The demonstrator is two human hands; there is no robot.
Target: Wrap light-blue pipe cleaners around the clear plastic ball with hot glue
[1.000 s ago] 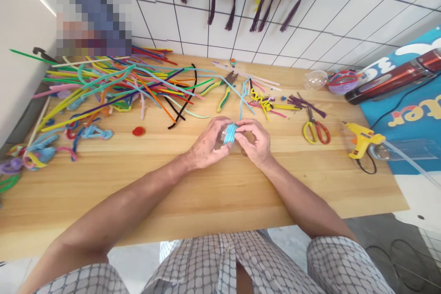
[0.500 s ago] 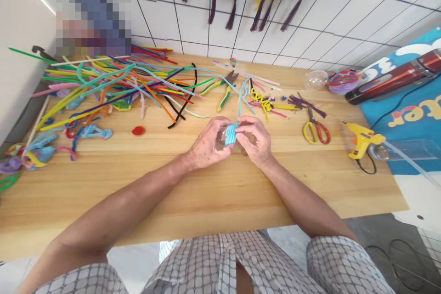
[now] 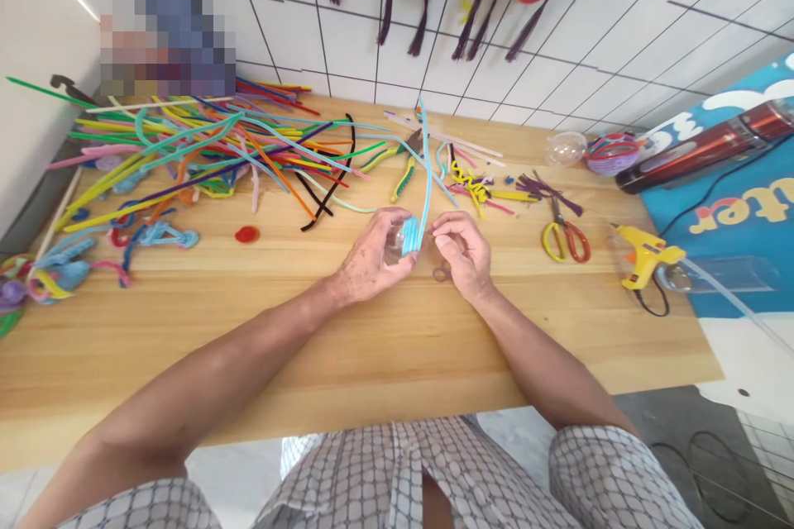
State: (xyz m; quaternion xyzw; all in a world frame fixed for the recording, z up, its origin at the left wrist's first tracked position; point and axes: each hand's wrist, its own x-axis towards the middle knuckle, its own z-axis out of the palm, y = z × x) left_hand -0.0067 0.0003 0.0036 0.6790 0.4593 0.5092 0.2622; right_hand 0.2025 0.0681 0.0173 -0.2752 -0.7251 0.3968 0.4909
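Observation:
In the head view, my left hand [image 3: 370,258] grips a clear plastic ball [image 3: 395,245] partly wrapped in light blue pipe cleaner [image 3: 410,235]. A long loose end of the blue pipe cleaner [image 3: 427,161] rises from the ball toward the back of the table. Just right of the ball is my right hand [image 3: 462,252], its fingers curled and thumb pressed to the index finger. Whatever those fingertips pinch, if anything, is too small to tell. A small ring-shaped loop [image 3: 442,274] lies on the table below the right fingers.
Pliers [image 3: 406,165] lie behind the hands. Scissors [image 3: 564,240], a yellow glue gun [image 3: 649,254] and a red flask [image 3: 707,145] are at the right. A heap of coloured pipe cleaners [image 3: 217,149] covers the left back. A red disc [image 3: 246,234] lies nearer the left hand.
My right hand has come slightly away from the ball and its fingers have curled in. The loose end of the blue pipe cleaner now stands up longer and freer. The left hand keeps its grip.

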